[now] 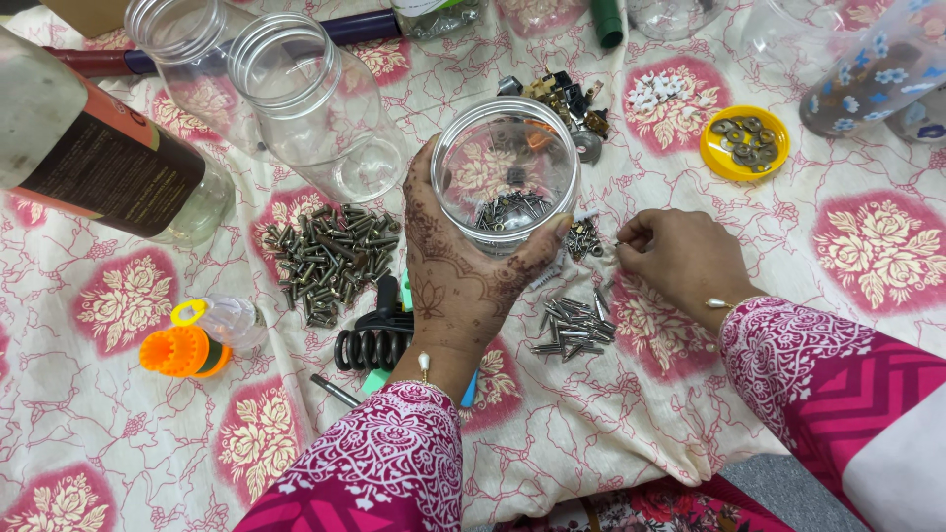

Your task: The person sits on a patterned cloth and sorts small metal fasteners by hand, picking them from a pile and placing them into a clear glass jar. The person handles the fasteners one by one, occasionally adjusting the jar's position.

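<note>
My left hand grips a clear plastic jar from below and holds it upright; several small screws lie at its bottom. My right hand rests on the floral cloth just right of the jar, fingertips pinched together at the cloth; whether a small screw sits between them I cannot tell. A little heap of small screws lies between jar and right hand. A pile of silver nails lies below it. A larger pile of dark bolts sits left of my left hand.
Two empty clear jars lie on their sides at top left, beside a labelled glass bottle. A yellow lid with washers, white plastic bits, mixed metal hardware, an orange-capped small bottle and a black spring lie around.
</note>
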